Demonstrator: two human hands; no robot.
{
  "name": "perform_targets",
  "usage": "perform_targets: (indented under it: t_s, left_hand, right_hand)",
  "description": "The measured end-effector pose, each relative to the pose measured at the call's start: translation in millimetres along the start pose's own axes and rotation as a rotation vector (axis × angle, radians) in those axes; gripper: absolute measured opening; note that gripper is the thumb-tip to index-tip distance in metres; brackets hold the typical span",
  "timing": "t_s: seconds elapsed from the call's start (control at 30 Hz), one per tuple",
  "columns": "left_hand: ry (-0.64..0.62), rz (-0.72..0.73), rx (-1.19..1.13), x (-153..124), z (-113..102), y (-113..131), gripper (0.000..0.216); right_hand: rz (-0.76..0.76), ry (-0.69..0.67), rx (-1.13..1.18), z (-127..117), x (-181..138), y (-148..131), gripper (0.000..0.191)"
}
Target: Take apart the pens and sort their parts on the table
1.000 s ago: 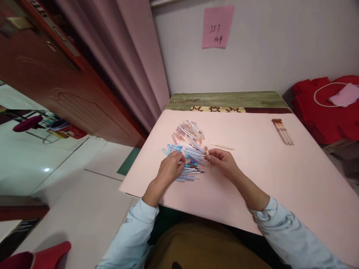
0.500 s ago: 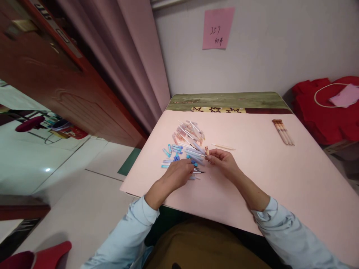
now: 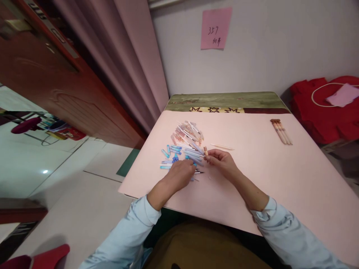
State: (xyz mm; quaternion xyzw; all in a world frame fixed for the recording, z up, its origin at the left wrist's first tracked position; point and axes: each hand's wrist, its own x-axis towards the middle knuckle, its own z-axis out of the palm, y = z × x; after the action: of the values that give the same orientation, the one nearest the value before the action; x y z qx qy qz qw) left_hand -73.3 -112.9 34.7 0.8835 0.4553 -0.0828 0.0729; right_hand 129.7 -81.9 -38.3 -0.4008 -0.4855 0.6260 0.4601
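My right hand point(image 3: 223, 161) pinches a short tan patterned pen part point(image 3: 205, 151) between thumb and fingers and holds it upright over the pink tabletop. My left hand point(image 3: 182, 173) is closed, reaching down into a pile of blue pen parts point(image 3: 176, 149). Its fingertips are mostly hidden, so what they grip, if anything, cannot be made out. Between the hands lie pale lilac pen tubes point(image 3: 193, 152) and dark-tipped white refills point(image 3: 199, 172). Just beyond is a heap of clear and peach pen parts point(image 3: 189, 131) with white refills.
Several assembled tan pens with brown tops point(image 3: 281, 132) lie side by side at the right. A single pale stick point(image 3: 222, 147) lies beyond my right hand. The table's pink cover point(image 3: 280, 175) ends before a green back strip point(image 3: 224, 99). A red cloth-covered thing point(image 3: 308, 112) stands at the right.
My left hand has moved slightly right over the blue parts. My right hand still holds the tan pen part in nearly the same place. The whole view has shifted a little.
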Motion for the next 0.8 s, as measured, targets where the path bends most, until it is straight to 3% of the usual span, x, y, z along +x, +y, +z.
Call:
perform_targets:
  t_s: [0.33, 0.57, 0.8]
  left_hand:
    - [0.017, -0.025, -0.024, 8, 9, 1, 0.022]
    - [-0.021, -0.028, -0.035, 9, 5, 2, 0.021]
    - [0.045, -0.045, -0.105, 11, -2, 0, 0.016]
  right_hand:
    - [-0.003, 0.011, -0.045, 1, 0, -2, 0.037]
    - [0.007, 0.000, -0.005, 1, 0, -2, 0.034]
    - [-0.005, -0.001, -0.026, 2, 0, -3, 0.034]
